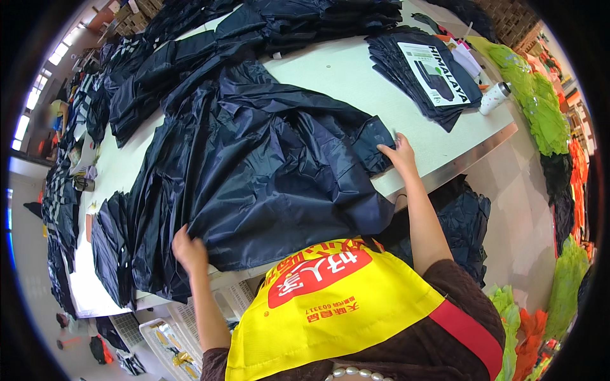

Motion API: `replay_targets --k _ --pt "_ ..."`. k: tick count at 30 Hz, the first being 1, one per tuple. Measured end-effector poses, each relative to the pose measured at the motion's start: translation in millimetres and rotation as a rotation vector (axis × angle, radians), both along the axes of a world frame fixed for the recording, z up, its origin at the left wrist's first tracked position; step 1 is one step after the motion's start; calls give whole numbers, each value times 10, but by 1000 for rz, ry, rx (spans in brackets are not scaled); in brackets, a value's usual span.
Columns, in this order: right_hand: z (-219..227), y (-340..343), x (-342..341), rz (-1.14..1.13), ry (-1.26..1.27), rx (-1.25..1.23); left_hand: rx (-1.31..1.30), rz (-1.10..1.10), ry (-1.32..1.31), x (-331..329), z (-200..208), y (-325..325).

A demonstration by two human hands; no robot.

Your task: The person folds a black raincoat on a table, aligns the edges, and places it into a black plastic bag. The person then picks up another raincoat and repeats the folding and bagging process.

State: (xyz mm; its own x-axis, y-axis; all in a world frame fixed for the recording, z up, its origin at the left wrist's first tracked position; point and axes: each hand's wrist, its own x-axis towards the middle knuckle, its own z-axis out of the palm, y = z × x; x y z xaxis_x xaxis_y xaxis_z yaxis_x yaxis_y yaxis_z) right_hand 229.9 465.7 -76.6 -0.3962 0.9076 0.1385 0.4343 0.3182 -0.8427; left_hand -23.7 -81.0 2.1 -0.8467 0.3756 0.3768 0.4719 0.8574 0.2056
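Far left, checked cloth (60, 222) hangs in a run past the table (330, 66), and just inside the near left corner sits a dark stack (111, 247), its folded layers slumping over the edge. Now the left hand (190, 253), down at the garment's lower left edge, fingers blurred, so whether they grip or merely touch, I cannot tell. And here's the garment (286, 171) itself, dark navy, glossy, spread across the middle of the table in deep creases, its near edge right up against the yellow apron (330, 311), a dark pile (318, 25) lying beyond it. That cloth looks thin and light, soft with a little crispness in the folds; I'd call it slippery, likely to slide over itself, and hardly fragile. Best purchase should be the edges and corners, pinched firmly through every layer, because the loose middle would probably just bunch. Over to the right hand (395, 152), out at the flap on the garment's right side, thumb against the cloth, the edge apparently caught in a narrow pinch. Past it, dark packs (389, 66) fan out under a white printed card (427, 70), a white bottle (494, 100) stands just beside them, and lime cloth (545, 117) heaps up at the far right.
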Motion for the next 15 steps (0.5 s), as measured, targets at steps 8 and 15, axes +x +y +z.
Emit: replay_targets --k 8,15 --pt "1930 37 -937 118 -55 370 369 -535 -426 916 52 1858" --pt "2717 -1319 -1002 914 258 -386 1089 -562 -701 543 1005 2120"
